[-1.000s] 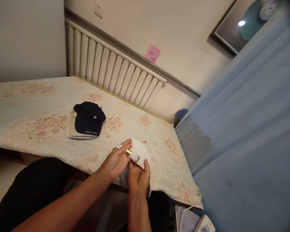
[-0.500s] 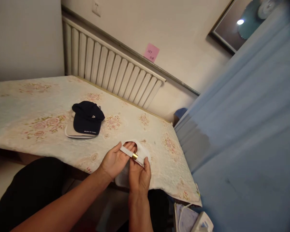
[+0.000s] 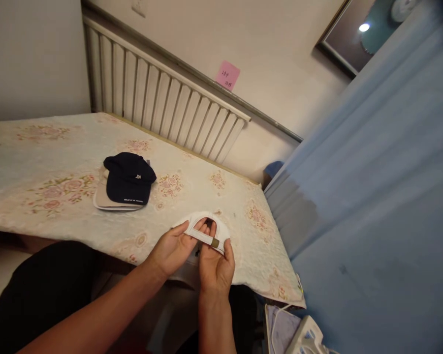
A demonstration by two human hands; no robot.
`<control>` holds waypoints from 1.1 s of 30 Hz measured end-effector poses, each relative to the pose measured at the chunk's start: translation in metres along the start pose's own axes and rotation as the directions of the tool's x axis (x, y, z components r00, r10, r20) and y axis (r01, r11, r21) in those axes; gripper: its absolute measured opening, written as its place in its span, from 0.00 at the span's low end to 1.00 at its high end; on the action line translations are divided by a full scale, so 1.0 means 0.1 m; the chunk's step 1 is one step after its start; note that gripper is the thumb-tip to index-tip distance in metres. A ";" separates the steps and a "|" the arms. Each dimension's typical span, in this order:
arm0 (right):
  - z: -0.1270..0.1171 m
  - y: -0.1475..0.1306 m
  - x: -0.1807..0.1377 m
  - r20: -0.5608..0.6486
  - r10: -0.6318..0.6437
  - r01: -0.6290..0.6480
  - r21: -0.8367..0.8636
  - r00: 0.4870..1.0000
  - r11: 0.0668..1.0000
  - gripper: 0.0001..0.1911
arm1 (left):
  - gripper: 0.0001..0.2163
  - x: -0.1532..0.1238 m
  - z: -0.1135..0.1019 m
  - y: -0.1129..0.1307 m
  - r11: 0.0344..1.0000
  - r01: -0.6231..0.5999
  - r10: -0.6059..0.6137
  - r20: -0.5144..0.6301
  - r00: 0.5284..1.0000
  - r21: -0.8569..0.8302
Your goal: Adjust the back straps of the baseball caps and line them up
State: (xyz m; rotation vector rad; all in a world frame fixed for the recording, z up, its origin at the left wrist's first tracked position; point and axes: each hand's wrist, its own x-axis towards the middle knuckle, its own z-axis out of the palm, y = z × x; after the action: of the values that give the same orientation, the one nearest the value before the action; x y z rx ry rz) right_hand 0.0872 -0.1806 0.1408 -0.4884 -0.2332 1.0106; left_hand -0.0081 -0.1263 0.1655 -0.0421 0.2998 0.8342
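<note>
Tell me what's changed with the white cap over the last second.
The white cap has turned so its back opening shows, and its metal clasp has shifted from beside the left hand toward the right hand. Both hands keep hold. The dark cap still lies on the beige cap.

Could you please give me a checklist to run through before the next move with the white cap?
1. Left hand has a grip on the white cap: ok, thumb at the back edge.
2. Right hand has a grip on it too: ok, thumb at the other side.
3. Strap spans the back opening, with its buckle towards the right hand's end: ok.
4. Opening free of fingers: not ok, fingertips show in it.
5. Navy cap apart from both hands: ok, it lies over a beige brim.
6. White cap's front undented: cannot tell, the hands cover much of it.
</note>
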 end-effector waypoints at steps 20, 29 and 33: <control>0.01 -0.15 -0.06 0.151 0.036 -0.041 0.036 0.988 0.999 0.20 | 0.23 -0.02 0.08 0.20 0.991 -0.045 0.060 0.119 0.991 -0.126; 0.23 0.00 -0.19 0.333 -0.093 0.145 -0.135 0.938 0.980 0.29 | 0.23 -0.08 0.11 0.05 0.998 -0.022 0.029 0.114 0.993 -0.061; 0.25 0.09 -0.24 0.262 -0.161 0.241 -0.308 0.952 0.920 0.29 | 0.22 -0.14 0.13 -0.13 1.000 0.014 -0.015 0.149 0.989 0.013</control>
State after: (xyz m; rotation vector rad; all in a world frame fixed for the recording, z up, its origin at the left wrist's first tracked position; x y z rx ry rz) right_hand 0.0582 -0.1899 0.1591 -0.6426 -0.6625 0.8243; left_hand -0.0043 -0.1433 0.1807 0.0289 0.1630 0.8165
